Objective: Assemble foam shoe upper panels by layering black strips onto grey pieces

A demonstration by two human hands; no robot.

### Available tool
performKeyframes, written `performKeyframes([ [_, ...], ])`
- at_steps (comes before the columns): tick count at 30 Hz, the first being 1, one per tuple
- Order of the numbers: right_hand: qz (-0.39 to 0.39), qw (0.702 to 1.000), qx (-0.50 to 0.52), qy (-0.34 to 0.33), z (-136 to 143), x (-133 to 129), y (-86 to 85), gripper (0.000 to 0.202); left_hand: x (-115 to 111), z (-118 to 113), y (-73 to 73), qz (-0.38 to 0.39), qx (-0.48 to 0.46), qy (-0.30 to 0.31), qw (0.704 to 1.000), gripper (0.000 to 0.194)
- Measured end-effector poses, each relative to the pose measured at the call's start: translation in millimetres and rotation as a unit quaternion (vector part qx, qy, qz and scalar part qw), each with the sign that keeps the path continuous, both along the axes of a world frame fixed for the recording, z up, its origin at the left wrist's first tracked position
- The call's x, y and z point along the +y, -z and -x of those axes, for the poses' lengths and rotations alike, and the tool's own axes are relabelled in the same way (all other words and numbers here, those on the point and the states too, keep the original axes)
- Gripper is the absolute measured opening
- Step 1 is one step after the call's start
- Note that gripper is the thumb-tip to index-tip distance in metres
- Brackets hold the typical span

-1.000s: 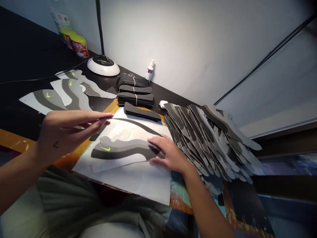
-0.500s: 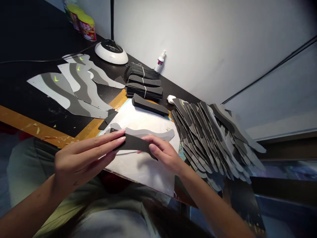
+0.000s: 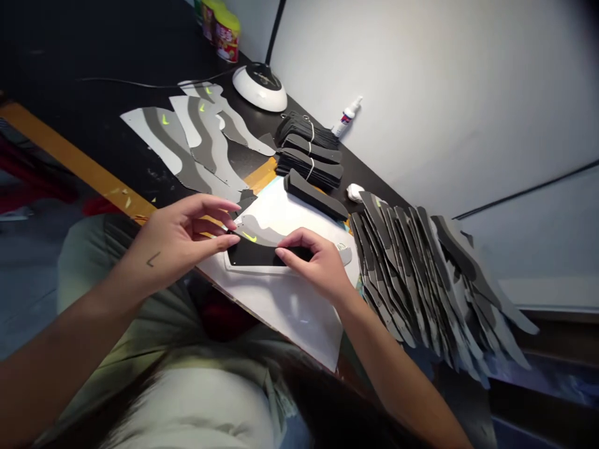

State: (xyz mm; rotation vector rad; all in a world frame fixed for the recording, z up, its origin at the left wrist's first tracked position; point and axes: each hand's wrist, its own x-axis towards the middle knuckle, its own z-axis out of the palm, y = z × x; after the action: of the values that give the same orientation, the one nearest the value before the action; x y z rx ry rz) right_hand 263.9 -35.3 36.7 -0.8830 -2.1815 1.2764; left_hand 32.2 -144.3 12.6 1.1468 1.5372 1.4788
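A curved black strip (image 3: 253, 254) lies over a light and dark grey cut panel (image 3: 264, 234) with a yellow-green tick mark, on a white sheet (image 3: 309, 318). My left hand (image 3: 187, 231) holds the strip's left corner between thumb and fingertips, its index finger raised. Nearer the strip's right part, my right hand (image 3: 318, 262) pinches its upper edge between thumb and index finger. That hand covers the strip's right end and part of the panel.
Black strip bundles (image 3: 311, 165) and a loose strip stack (image 3: 313, 196) lie behind the sheet. Overlapping grey panels (image 3: 412, 274) fill the right; several marked panels (image 3: 201, 143) lie left. A lamp base (image 3: 259, 90), white bottle (image 3: 347, 118) and yellow-lidded cans (image 3: 227, 37) stand farther back.
The black strip has been turned and laid along the grey panel, whose yellow-green tick now shows. My left hand has moved to its left corner. The whole view has shifted.
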Motion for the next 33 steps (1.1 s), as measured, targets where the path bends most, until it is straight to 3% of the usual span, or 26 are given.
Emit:
performKeyframes([
  [3, -0.042, 0.999, -0.022, -0.008, -0.8, -0.5, 7.7, 0.009, 0.2, -1.6, 5.7, 0.036, 0.031, 0.003, 0.999, 0.039],
  [8, -0.127, 0.991, -0.042, -0.013, -1.7, 0.8, 19.1, 0.009, 0.8, -2.9, 16.9, 0.043, -0.002, 0.005, 0.999, 0.049],
  [15, -0.07, 0.997, -0.027, 0.022, 1.0, 0.0, 24.2, 0.008, 5.2, 0.2, 16.5, 0.057, 0.001, 0.016, 0.998, 0.059],
  [20, -0.074, 0.996, -0.044, 0.028, 3.3, -2.9, 24.1, 0.009, 6.8, 2.8, 14.7, 0.072, 0.01, 0.035, 0.997, 0.063],
  [27, -0.087, 0.994, -0.061, 0.032, 1.9, -5.1, 26.5, 0.009, 11.7, 11.3, 13.6, 0.093, 0.052, 0.087, 0.991, 0.056],
  [33, -0.111, 0.99, -0.074, 0.043, 3.5, -9.0, 27.2, 0.008, 11.8, 10.1, 13.3, 0.072, 0.093, 0.076, 0.99, 0.036],
])
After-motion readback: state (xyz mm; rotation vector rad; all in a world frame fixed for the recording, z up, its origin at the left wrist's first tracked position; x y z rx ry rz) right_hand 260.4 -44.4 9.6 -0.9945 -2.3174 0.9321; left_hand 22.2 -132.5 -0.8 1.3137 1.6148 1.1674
